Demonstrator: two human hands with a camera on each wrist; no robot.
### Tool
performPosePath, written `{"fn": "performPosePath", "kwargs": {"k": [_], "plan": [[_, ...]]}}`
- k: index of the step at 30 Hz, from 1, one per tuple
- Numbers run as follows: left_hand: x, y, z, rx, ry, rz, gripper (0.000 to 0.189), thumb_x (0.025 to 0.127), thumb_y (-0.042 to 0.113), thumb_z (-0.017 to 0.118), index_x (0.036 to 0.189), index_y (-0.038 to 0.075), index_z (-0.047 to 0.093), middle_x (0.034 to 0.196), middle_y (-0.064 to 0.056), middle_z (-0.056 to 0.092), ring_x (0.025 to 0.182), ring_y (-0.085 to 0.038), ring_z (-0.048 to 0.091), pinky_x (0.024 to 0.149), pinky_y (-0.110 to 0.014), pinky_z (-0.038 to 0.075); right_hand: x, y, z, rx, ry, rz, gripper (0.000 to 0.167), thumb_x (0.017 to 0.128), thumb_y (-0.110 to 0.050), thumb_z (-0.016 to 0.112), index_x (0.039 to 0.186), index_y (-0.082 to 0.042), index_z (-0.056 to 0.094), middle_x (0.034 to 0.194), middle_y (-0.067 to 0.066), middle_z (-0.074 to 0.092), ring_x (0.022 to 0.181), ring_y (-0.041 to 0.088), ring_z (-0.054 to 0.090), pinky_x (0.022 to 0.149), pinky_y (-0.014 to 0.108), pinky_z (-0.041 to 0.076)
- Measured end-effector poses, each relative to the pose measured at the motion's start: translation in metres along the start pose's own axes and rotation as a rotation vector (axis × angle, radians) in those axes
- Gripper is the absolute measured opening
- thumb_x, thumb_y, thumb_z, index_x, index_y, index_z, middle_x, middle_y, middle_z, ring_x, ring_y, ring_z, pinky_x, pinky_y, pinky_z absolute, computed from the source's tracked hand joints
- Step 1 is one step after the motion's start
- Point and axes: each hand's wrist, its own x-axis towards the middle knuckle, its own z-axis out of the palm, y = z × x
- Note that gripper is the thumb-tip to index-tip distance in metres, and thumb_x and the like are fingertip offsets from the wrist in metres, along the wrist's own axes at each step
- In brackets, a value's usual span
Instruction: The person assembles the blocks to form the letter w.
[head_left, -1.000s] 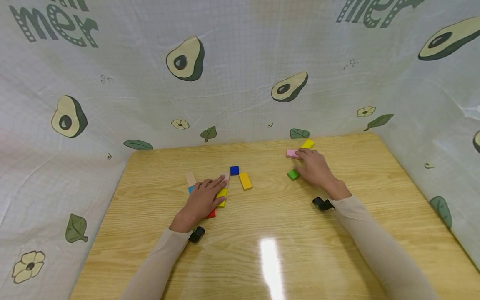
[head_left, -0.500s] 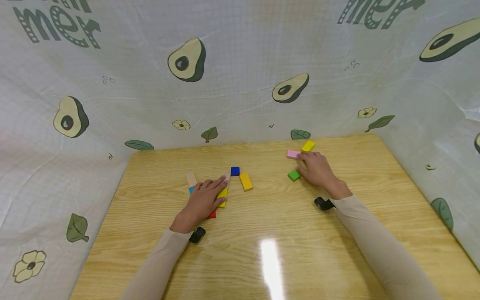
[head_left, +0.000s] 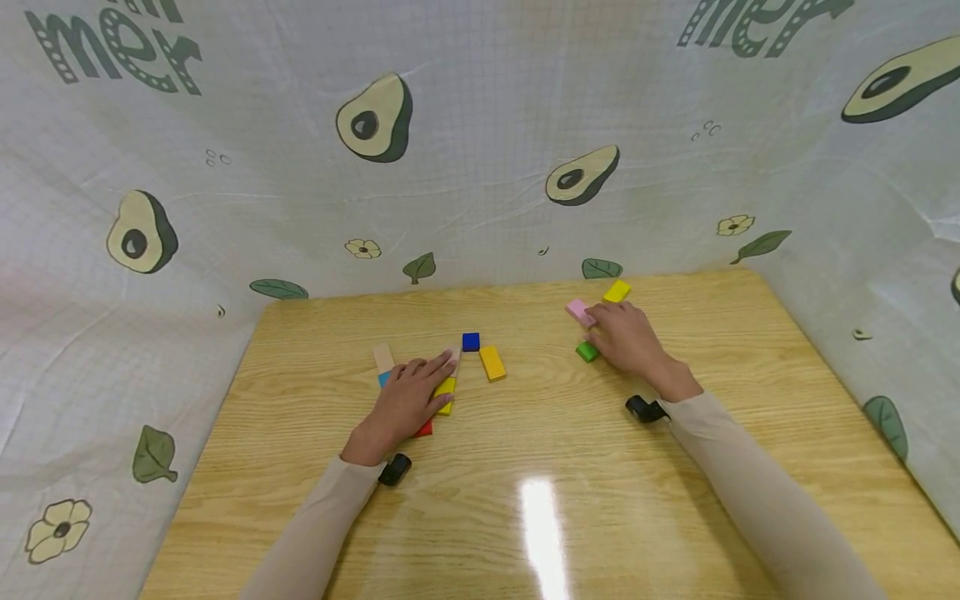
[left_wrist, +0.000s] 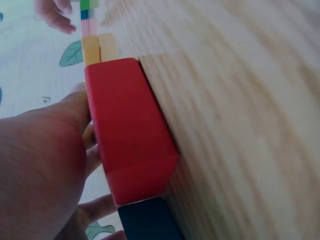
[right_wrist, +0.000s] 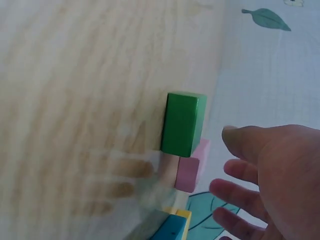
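Observation:
My left hand (head_left: 405, 400) rests palm down over a cluster of blocks, its fingers spread and fairly straight. Around it show a tan block (head_left: 383, 357), a light blue block (head_left: 383, 379), a pale block (head_left: 454, 357) under the fingertips, a yellow block (head_left: 446, 397) and a red block (left_wrist: 132, 130); the palm hides the rest. My right hand (head_left: 628, 337) lies low over the table, fingertips at a pink block (head_left: 578, 312) and thumb close to a green block (head_left: 587, 352). In the right wrist view its fingers extend loosely and grip nothing.
A dark blue block (head_left: 470, 342) and an orange block (head_left: 492, 364) lie between the hands. Another yellow block (head_left: 617, 291) sits beyond the right hand. A blue block (right_wrist: 170, 227) shows low in the right wrist view. A patterned cloth (head_left: 480, 208) hangs behind the table.
The pink block has turned and shifted slightly left, with the right hand's fingers following. The right thumb now overlaps more of the green block. The left hand stays in place.

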Motion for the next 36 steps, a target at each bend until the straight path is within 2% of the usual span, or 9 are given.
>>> {"fn": "performPosePath", "kwargs": {"k": [9, 19, 22, 27, 36], "plan": [[0.0, 0.0, 0.0, 0.012, 0.005, 0.006, 0.06, 0.111, 0.038, 0.056, 0.164, 0.012, 0.042, 0.172, -0.006, 0.034, 0.147, -0.036, 0.043, 0.118, -0.061, 0.032, 0.029, 0.015, -0.003, -0.002, -0.109, -0.078, 0.055, 0.095, 0.003, 0.064, 0.148, 0.01, 0.054, 0.156, 0.033, 0.047, 0.14, 0.055, 0.047, 0.115, 0.067, 0.038], [-0.001, 0.002, -0.002, 0.016, 0.037, 0.015, 0.058, 0.109, 0.035, 0.059, 0.161, 0.01, 0.048, 0.17, -0.009, 0.039, 0.144, -0.038, 0.046, 0.115, -0.063, 0.036, 0.042, 0.021, -0.004, 0.061, -0.211, -0.151, 0.062, 0.088, 0.019, 0.053, 0.15, 0.011, 0.052, 0.159, 0.031, 0.045, 0.145, 0.056, 0.04, 0.119, 0.066, 0.033], [-0.001, 0.002, -0.002, 0.013, 0.036, 0.013, 0.058, 0.109, 0.034, 0.06, 0.161, 0.01, 0.048, 0.17, -0.009, 0.039, 0.144, -0.038, 0.046, 0.115, -0.063, 0.036, 0.045, 0.022, -0.002, 0.042, -0.214, -0.165, 0.058, 0.09, 0.018, 0.057, 0.148, 0.012, 0.054, 0.155, 0.032, 0.049, 0.142, 0.057, 0.043, 0.118, 0.065, 0.035], [-0.001, 0.002, -0.002, 0.019, 0.029, 0.012, 0.058, 0.109, 0.035, 0.059, 0.161, 0.01, 0.047, 0.17, -0.008, 0.038, 0.145, -0.038, 0.045, 0.115, -0.063, 0.036, 0.047, 0.024, -0.003, -0.009, -0.184, -0.193, 0.051, 0.092, 0.007, 0.073, 0.141, 0.013, 0.06, 0.143, 0.033, 0.059, 0.133, 0.055, 0.052, 0.114, 0.064, 0.04], [-0.001, 0.003, -0.003, 0.007, 0.007, 0.003, 0.059, 0.11, 0.035, 0.058, 0.162, 0.01, 0.045, 0.171, -0.009, 0.037, 0.146, -0.038, 0.044, 0.116, -0.063, 0.034, 0.044, 0.021, -0.004, 0.0, -0.147, -0.141, 0.053, 0.091, -0.008, 0.084, 0.136, 0.012, 0.064, 0.135, 0.03, 0.066, 0.126, 0.05, 0.057, 0.11, 0.06, 0.043]]}}
